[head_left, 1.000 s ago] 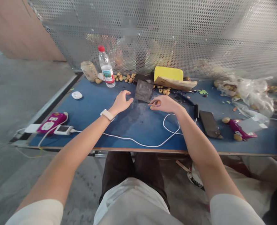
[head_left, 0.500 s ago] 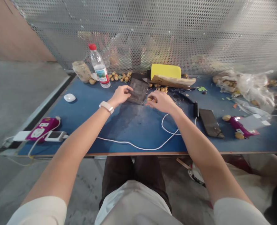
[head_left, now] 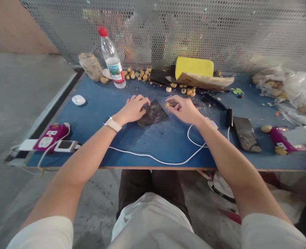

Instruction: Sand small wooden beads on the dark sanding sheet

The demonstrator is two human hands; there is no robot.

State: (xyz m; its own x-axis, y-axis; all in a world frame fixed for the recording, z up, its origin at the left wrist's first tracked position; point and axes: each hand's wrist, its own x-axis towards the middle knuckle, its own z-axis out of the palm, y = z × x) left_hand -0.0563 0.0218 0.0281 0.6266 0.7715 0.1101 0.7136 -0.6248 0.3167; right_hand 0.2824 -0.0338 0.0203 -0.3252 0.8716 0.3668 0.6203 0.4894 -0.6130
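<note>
My left hand lies on the left edge of a dark, worn flat pad on the blue table, fingers curled over it and gripping it. My right hand sits just right of the pad, pinching a small tan nut-like piece between thumb and fingertips. Several more tan nuts lie scattered just beyond the hands. A pale watch band is on my left wrist.
A water bottle, a yellow block and cardboard stand at the back by the perforated screen. A white cable, black phone, magenta power strip, white mouse and plastic bags lie around.
The dark pad came down from leaning upright near the back to lying flat under my left hand, closer to me. My right hand stayed beside it holding the small nut.
</note>
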